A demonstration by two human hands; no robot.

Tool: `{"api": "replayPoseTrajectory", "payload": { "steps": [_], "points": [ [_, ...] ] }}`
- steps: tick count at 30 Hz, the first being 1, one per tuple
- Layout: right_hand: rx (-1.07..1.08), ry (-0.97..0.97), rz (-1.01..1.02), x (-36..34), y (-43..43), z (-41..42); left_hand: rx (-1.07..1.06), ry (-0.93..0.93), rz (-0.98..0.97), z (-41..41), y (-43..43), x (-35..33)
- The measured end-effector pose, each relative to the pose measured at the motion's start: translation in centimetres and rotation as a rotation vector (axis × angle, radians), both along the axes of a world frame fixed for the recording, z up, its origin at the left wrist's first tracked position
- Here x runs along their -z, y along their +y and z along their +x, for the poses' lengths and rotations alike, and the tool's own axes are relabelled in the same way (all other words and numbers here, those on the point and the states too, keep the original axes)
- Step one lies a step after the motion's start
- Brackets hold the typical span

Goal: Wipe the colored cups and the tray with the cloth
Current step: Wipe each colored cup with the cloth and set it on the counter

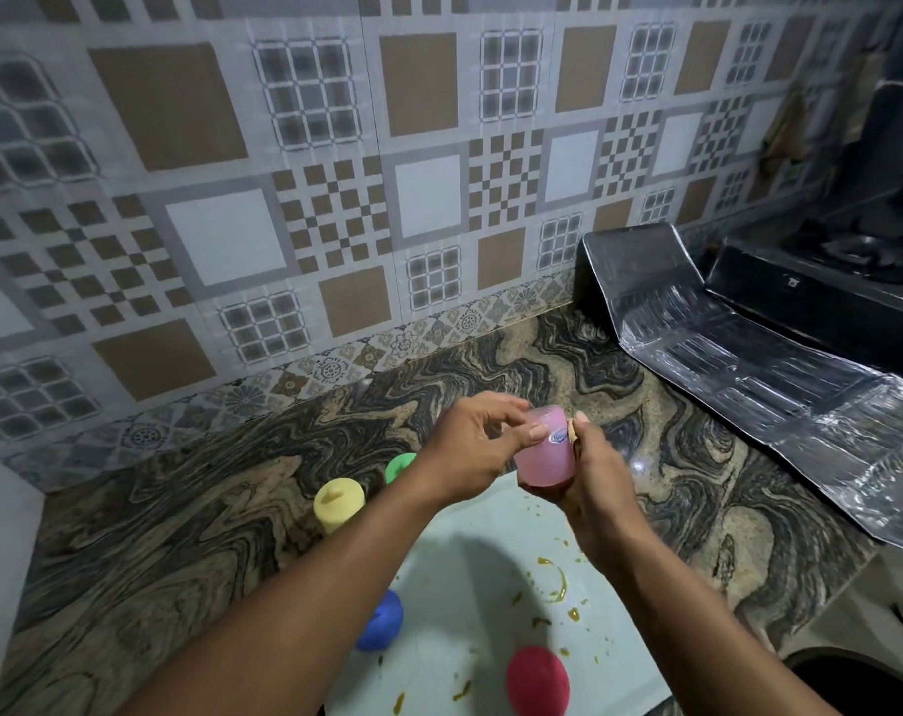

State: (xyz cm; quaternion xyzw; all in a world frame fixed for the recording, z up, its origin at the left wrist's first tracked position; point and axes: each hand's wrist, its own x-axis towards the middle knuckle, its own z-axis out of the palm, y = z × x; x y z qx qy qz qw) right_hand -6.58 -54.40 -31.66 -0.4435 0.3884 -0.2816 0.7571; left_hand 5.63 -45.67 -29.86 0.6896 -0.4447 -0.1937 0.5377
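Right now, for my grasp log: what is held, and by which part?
The pink cup, in both hands: the left hand pinches its upper part, the right hand grips its lower side.

a patterned tile wall [335,198] rises behind a swirled granite counter [180,509] beside a foil-wrapped stove [748,354].

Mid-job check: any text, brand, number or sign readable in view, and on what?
Blue oval sticker on the translucent pink plastic cup: lettering too blurred to read.
Small pale mark on the black stove, on its side: too small to read.
No other text visible.
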Motion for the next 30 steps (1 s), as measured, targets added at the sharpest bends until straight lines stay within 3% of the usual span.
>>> {"api": "replayPoseTrajectory", "payload": {
  "steps": [3, 6, 9, 13, 17, 20, 30],
  "points": [
    [-0.039, -0.171, 0.344, -0.3, 0.4, 0.1, -0.111, -0.103, -0.131, -0.9, -0.3, 1.4],
    [-0.021, -0.241, 0.451, -0.6, 0.4, 0.2, -0.138, -0.309, -0.174, -2.0, 0.0, 2.0],
    [-0.010, -0.179, 0.301, -0.6, -0.1, 0.3, -0.124, -0.310, -0.162, -1.6, 0.4, 1.9],
    [0.035, -0.107, 0.086, -0.4, -1.0, 0.4, -0.084, -0.119, -0.007, -1.5, 0.5, 0.7],
    [0.008, -0.139, 0.009, 0.2, -1.3, 0.6, -0.186, -0.108, 0.096, -0.9, 0.0, 0.3],
    [-0.016, -0.129, -0.063, 0.8, -1.3, 0.5, -0.092, -0.039, 0.075, -0.7, 0.0, 1.1],
    [0.019, 0.038, -0.161, 0.6, -0.6, 0.4, 0.077, -0.298, -0.047, -1.0, 1.1, 2.7]
  ]
}}
